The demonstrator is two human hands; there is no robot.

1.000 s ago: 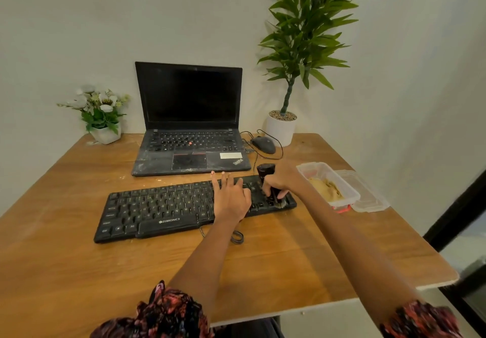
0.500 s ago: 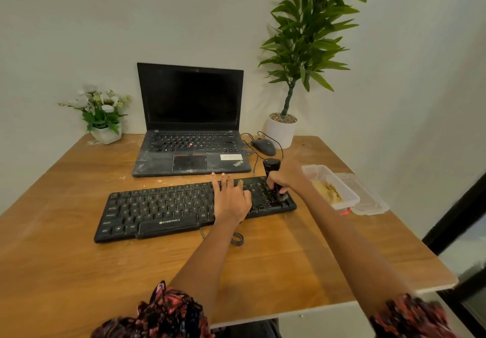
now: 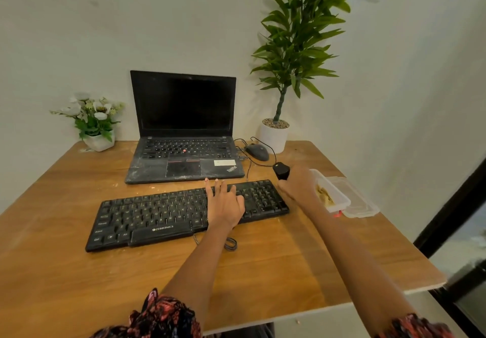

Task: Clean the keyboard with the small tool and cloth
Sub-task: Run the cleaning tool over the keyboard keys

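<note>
A black keyboard [image 3: 157, 214] lies on the wooden table in front of a laptop. My left hand [image 3: 224, 203] rests flat on its right-centre keys, fingers straight. My right hand [image 3: 298, 186] grips a small black tool [image 3: 281, 170], held just off the keyboard's far right corner, between the keyboard and a clear plastic tub [image 3: 334, 193]. A yellowish cloth [image 3: 324, 195] lies inside that tub. The tool's lower end is hidden by my fingers.
An open dusty laptop [image 3: 184, 140] stands behind the keyboard. A mouse [image 3: 257, 151] with its cable and a white potted plant [image 3: 274, 135] sit at the back right, a flower pot [image 3: 98, 140] at the back left. The tub's lid [image 3: 360, 203] lies by the table's right edge.
My right hand has lifted the tool off the keyboard's right keys and moved it right and back, towards the tub. My left hand stays on the keys.
</note>
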